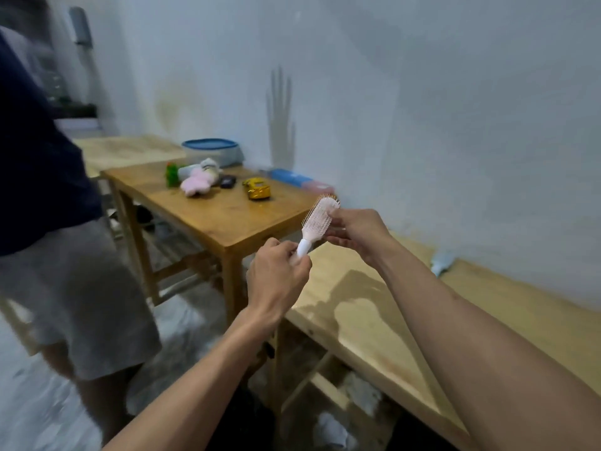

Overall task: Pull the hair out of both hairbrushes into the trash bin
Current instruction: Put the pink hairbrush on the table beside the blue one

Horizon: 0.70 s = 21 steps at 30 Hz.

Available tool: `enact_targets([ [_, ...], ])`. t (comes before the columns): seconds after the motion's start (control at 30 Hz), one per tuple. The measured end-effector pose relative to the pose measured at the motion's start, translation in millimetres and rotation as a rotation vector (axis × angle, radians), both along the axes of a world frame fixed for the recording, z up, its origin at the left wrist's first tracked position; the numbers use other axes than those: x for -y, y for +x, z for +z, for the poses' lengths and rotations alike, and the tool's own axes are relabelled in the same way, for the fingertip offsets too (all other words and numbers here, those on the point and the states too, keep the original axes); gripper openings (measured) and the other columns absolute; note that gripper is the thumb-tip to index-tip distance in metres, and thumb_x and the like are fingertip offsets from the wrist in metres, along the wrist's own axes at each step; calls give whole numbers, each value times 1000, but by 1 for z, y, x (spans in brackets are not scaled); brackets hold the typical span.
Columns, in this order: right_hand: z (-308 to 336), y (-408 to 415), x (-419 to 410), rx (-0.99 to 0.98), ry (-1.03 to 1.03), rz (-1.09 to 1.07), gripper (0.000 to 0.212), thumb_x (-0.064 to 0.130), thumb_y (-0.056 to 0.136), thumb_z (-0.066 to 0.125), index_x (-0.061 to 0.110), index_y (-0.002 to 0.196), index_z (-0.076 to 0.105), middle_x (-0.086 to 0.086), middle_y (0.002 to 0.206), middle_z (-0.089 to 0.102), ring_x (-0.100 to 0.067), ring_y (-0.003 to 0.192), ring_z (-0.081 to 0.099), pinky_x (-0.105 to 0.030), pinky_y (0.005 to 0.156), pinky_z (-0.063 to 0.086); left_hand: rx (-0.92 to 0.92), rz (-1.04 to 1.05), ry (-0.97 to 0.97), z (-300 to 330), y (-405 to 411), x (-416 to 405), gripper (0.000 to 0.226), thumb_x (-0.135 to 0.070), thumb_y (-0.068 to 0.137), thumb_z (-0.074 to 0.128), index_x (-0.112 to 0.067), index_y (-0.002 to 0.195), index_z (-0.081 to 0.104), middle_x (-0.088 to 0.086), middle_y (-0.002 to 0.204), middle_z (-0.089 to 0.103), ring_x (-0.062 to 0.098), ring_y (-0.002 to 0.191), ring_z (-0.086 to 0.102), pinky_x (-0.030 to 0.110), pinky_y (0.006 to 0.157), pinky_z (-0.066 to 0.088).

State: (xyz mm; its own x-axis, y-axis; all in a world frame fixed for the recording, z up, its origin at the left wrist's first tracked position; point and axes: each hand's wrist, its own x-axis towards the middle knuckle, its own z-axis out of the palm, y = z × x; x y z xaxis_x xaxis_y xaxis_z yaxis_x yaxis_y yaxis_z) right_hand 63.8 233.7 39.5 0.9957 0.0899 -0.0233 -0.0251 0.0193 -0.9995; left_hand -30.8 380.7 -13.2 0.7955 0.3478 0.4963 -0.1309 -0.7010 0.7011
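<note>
Now mid-pluck: left hand (276,281) fisted on pink hairbrush (317,221) handle, right hand (353,234) pinching bristles at one o'clock. Next, probably: strip hair, find unseen bin.

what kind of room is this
Probably a plain room in a home, used as a work or play space: bare white wall, wooden tables, and toys such as a yellow car.
</note>
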Motion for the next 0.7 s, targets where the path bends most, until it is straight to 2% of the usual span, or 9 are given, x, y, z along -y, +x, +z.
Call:
enact_targets([
  [0.3, 24, -11, 133, 9, -42, -269, 25, 14, 96, 66, -6, 110, 73, -19, 104, 77, -24, 76, 74, -29, 68, 62, -17, -255, 44, 21, 27, 116, 24, -30, 87, 66, -14, 99, 80, 1, 85, 57, 27, 79, 58, 33, 61, 33],
  [0.37, 21, -11, 161, -4, -77, -339, 25, 16, 95, 68, -4, 109, 73, -17, 100, 76, -24, 75, 73, -27, 61, 61, -37, -295, 82, 19, 33, 144, 26, -33, 89, 63, -13, 96, 78, 1, 87, 56, 27, 83, 58, 33, 61, 30],
  [0.47, 11, -6, 202, -28, -127, -439, 20, 18, 93, 71, 0, 101, 74, -13, 91, 74, -18, 63, 69, -24, 50, 55, -57, -356, 169, 16, 40, 184, 31, -36, 93, 59, -10, 95, 77, 6, 92, 59, 29, 90, 58, 35, 63, 31],
  [0.57, -3, 1, 239, -71, -114, -513, 12, 14, 94, 70, 2, 92, 72, -13, 85, 72, -18, 58, 65, -25, 49, 53, -103, -406, 250, 10, 46, 221, 32, -35, 96, 58, -9, 102, 75, 10, 103, 63, 29, 98, 58, 35, 67, 34],
  [0.7, -27, 14, 279, -142, -138, -576, 13, 13, 94, 70, 0, 93, 72, -13, 83, 73, -19, 58, 64, -24, 45, 52, -149, -461, 331, -4, 58, 264, 26, -32, 96, 61, -9, 105, 70, 11, 109, 66, 30, 101, 60, 33, 70, 34],
])
